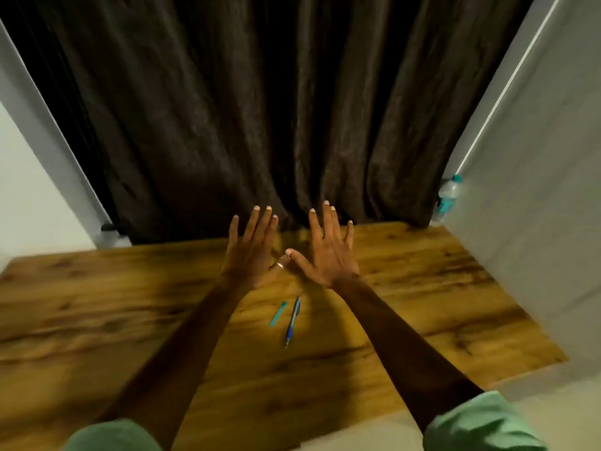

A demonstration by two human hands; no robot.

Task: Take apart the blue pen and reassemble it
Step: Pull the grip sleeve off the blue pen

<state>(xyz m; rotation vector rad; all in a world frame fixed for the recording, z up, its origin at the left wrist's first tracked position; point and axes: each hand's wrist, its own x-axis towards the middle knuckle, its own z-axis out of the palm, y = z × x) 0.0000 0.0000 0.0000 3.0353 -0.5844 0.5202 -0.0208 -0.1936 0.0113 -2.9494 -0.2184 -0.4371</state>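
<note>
The blue pen [292, 322] lies on the wooden table [97, 304], in the middle, its tip pointing toward me. A short teal pen-like piece [278, 313] lies just left of it. My left hand [252, 250] and my right hand [327, 252] are held up above the far part of the table, backs toward me, fingers spread. Both hold nothing. The two thumb tips nearly touch. A ring sits on my left thumb. Both hands are beyond the pen, well apart from it.
A dark brown curtain [260, 109] hangs right behind the table's far edge. A plastic water bottle [448, 196] stands at the far right corner beside a grey wall panel [536, 190]. My green sleeves show at the bottom.
</note>
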